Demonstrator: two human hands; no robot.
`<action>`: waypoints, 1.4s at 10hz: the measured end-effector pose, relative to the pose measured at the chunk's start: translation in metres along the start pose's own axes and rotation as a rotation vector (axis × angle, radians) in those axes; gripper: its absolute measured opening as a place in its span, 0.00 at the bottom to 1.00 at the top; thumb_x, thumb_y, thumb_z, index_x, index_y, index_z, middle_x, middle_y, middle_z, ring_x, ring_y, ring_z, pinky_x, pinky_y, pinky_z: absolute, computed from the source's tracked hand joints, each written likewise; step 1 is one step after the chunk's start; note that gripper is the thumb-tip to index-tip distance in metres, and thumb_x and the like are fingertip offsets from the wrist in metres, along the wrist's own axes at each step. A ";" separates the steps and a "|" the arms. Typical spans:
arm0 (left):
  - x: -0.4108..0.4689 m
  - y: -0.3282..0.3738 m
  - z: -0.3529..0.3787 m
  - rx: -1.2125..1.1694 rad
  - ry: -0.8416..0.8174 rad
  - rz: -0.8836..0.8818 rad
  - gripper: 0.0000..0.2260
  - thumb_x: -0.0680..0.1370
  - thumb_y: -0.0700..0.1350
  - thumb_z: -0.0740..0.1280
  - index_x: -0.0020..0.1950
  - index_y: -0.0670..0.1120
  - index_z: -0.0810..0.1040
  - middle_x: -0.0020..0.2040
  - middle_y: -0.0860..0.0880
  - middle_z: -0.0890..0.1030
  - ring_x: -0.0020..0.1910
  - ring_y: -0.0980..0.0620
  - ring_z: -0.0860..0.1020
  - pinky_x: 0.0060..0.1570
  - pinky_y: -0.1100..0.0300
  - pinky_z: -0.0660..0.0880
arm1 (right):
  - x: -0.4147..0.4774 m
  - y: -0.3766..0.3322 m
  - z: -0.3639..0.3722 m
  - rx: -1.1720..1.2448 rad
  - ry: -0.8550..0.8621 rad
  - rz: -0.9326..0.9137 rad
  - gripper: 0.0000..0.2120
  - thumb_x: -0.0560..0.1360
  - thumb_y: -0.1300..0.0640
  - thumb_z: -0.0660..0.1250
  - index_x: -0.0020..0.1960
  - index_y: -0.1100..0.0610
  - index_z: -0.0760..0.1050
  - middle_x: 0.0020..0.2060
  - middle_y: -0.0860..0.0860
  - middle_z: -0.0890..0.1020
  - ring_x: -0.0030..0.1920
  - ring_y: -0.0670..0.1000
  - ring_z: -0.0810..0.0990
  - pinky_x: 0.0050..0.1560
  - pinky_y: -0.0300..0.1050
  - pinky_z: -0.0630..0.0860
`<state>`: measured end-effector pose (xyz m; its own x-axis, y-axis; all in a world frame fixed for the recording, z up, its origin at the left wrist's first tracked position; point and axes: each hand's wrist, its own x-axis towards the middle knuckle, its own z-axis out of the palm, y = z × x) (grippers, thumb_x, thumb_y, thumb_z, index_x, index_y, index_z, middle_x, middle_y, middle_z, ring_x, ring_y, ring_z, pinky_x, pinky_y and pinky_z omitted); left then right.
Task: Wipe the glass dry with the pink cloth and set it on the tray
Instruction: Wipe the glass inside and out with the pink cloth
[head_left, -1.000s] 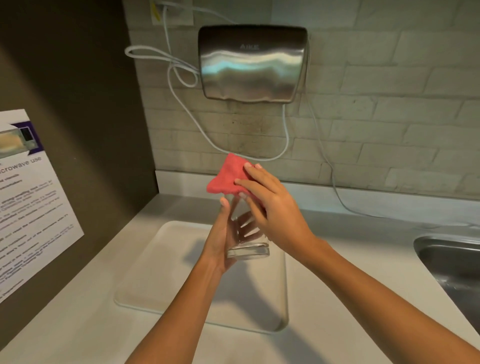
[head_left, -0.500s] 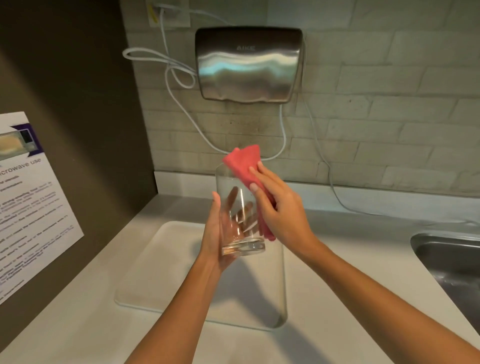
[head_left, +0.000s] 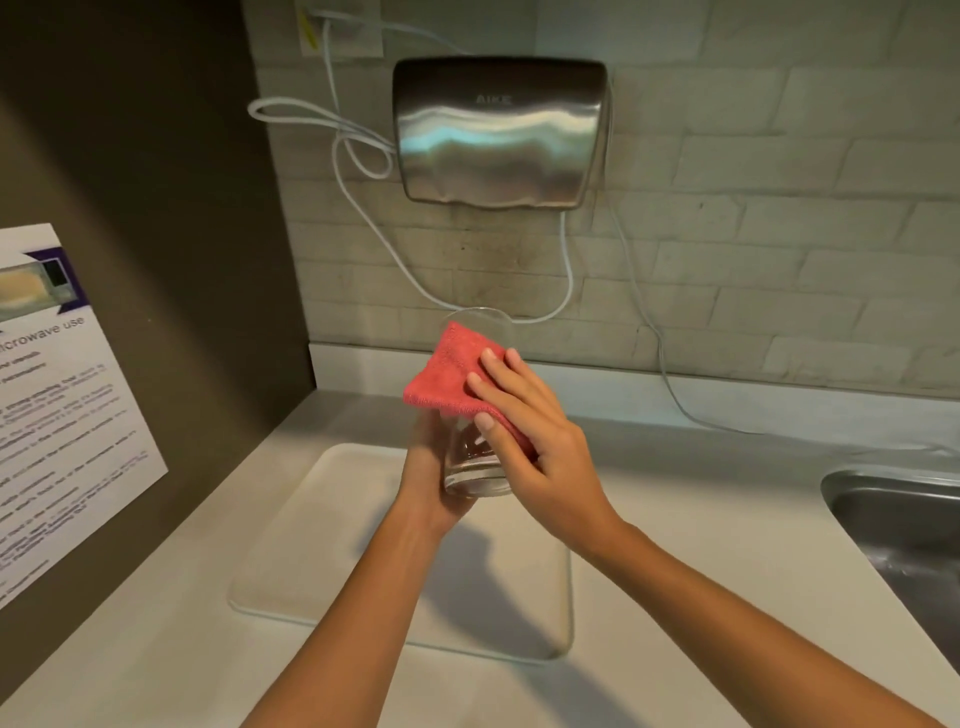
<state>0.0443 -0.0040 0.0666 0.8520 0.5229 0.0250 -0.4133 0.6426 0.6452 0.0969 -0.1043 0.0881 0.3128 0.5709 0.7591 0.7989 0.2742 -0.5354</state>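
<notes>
Right hand has slid the pink cloth back over the near wall of the glass; left hand grips its base. Wiping continues above the tray.

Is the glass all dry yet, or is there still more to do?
Not finished. The left hand holds the glass up above the tray, and the right hand presses the pink cloth against its side, so wiping is under way. The tray has nothing on it, so setting the glass down is left.
</notes>
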 end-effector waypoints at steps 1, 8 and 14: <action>-0.005 0.005 0.005 -0.013 -0.039 -0.056 0.18 0.74 0.58 0.62 0.42 0.46 0.84 0.38 0.45 0.85 0.35 0.47 0.84 0.35 0.57 0.81 | 0.014 0.000 -0.005 -0.031 -0.051 -0.031 0.17 0.76 0.56 0.61 0.63 0.60 0.73 0.66 0.51 0.72 0.71 0.46 0.61 0.71 0.37 0.56; -0.004 0.002 0.000 -0.167 -0.063 -0.093 0.21 0.74 0.58 0.63 0.42 0.41 0.84 0.41 0.42 0.85 0.38 0.45 0.84 0.38 0.54 0.81 | 0.040 0.013 -0.019 -0.130 -0.142 -0.076 0.19 0.76 0.55 0.62 0.64 0.61 0.72 0.67 0.54 0.71 0.71 0.50 0.62 0.71 0.37 0.56; 0.006 0.002 -0.026 -0.054 -0.021 -0.007 0.16 0.61 0.50 0.75 0.44 0.44 0.83 0.37 0.48 0.84 0.43 0.53 0.78 0.43 0.65 0.76 | 0.013 0.016 -0.012 -0.156 -0.238 -0.213 0.18 0.77 0.53 0.59 0.63 0.62 0.73 0.65 0.54 0.71 0.70 0.51 0.64 0.72 0.44 0.60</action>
<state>0.0406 0.0149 0.0481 0.8613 0.5068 0.0373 -0.4238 0.6758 0.6030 0.1200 -0.1018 0.0942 0.0173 0.6829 0.7303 0.9079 0.2953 -0.2976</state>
